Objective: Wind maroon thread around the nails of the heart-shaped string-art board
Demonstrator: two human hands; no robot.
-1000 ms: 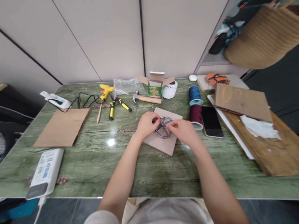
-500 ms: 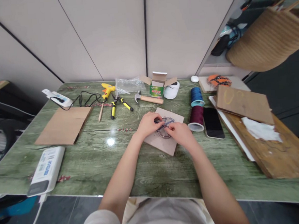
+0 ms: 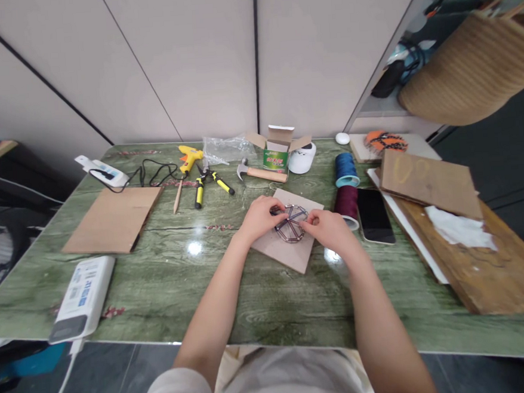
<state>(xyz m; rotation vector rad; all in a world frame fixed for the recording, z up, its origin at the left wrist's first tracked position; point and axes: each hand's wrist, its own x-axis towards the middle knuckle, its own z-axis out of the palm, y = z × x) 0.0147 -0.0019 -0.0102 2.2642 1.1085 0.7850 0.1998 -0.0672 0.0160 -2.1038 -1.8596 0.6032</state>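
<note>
Looking down from the head view, I see 2 bare hands close together over a green marble-patterned bench [image 3: 169, 287]. The left hand [image 3: 260, 219] pinches the near-left edge of a round wire frame [image 3: 291, 223] with spokes, and the right hand [image 3: 329, 227] pinches its right edge, fingers curled in (neither hand is spread). The frame sits over a square of brown board [image 3: 274, 249], though I cannot tell whether it touches. Just past the board lies a claw hammer [image 3: 260, 174] with a wooden handle. To the right stand a blue thread spool [image 3: 346, 169] and a maroon thread spool [image 3: 346, 205], beside a black phone [image 3: 374, 215]. Further left are yellow-handled pliers [image 3: 210, 185], a yellow glue gun [image 3: 190, 156] and a cardboard sheet [image 3: 111, 222].
</note>
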